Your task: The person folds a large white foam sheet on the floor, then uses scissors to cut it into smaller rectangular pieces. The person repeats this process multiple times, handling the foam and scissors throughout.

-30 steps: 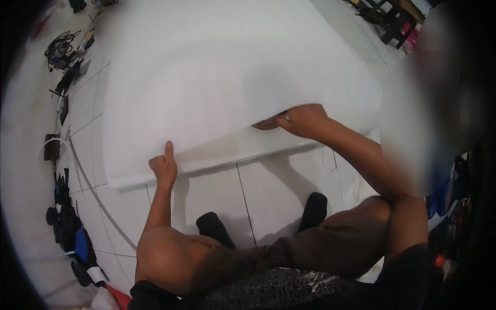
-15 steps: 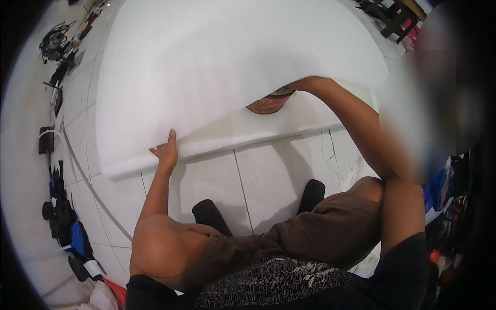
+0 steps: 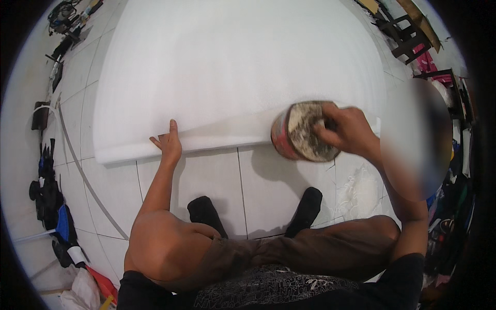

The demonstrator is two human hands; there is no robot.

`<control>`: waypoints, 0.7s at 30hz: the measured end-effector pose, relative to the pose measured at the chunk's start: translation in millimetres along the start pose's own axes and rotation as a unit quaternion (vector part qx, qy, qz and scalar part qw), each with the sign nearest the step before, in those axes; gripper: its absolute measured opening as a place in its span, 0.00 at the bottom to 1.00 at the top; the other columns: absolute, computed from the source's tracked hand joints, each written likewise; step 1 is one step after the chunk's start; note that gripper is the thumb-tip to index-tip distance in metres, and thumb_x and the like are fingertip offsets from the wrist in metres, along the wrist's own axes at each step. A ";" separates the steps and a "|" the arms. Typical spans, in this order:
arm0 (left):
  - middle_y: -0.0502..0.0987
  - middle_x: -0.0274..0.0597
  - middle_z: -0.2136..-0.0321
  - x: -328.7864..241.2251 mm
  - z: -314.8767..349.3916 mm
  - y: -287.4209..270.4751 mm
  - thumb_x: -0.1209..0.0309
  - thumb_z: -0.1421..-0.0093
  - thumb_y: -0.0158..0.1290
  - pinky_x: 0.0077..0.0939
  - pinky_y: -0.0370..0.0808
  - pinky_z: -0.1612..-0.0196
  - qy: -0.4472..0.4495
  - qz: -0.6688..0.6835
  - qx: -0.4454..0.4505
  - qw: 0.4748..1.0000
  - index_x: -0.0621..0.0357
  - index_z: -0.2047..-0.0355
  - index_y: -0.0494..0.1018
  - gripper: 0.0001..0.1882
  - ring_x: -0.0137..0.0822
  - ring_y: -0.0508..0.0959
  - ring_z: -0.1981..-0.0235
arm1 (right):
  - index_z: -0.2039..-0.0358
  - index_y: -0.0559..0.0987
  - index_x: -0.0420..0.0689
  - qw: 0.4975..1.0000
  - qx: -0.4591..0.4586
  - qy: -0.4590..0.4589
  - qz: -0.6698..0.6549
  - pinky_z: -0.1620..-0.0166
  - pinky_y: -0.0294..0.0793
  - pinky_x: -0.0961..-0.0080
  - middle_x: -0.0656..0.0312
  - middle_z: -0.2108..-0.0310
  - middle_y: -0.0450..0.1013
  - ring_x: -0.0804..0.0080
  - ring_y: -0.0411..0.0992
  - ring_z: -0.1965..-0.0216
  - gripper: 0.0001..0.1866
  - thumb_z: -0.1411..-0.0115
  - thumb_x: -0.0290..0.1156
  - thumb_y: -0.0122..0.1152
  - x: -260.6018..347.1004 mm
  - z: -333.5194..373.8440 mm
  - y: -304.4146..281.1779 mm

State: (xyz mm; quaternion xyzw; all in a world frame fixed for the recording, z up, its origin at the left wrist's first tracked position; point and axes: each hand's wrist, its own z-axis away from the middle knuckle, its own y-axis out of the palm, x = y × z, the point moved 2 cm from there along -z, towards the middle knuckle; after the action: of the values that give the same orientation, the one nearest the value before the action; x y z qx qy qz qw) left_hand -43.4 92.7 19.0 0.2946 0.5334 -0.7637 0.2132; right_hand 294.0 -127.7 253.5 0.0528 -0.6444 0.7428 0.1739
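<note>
In front of me lies a large white foam slab, its near edge running across in front of my feet. My left hand rests at that near edge on the left, thumb and fingers spread against the foam. Over the right part of the edge, my right hand grips a round tin can by its top. The can is tilted, with a reddish side and a crusty, stained pale top. Its outline is somewhat blurred, and part of the top is hidden by my fingers.
Torn white plastic scraps lie on the tiled floor to the right. A grey cable runs along the left, near black and blue items. Dark furniture stands far right. A blurred patch hides part of the right side.
My right hand has come out from under the lifted foam sheet, bringing the tin can up and nearer. The sheet has dropped flat. My left hand stays at the edge.
</note>
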 end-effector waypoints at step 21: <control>0.63 0.63 0.43 -1.6 15.9 9.4 0.59 0.34 0.46 0.47 0.36 0.34 0.174 0.020 -0.180 0.968 0.75 0.52 0.70 0.25 0.53 0.54 0.38 | 0.70 0.69 0.44 0.995 0.083 -0.032 -0.055 0.76 0.70 0.56 0.52 0.83 0.72 0.47 0.71 0.80 0.16 0.45 0.42 0.61 -22.8 48.4 116.3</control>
State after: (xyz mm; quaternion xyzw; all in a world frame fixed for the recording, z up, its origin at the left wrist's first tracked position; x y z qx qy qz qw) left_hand -39.8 74.5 17.7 0.3908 0.6850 -0.5873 0.1821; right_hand 270.3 -191.8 145.3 0.1262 -0.5819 0.7808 0.1892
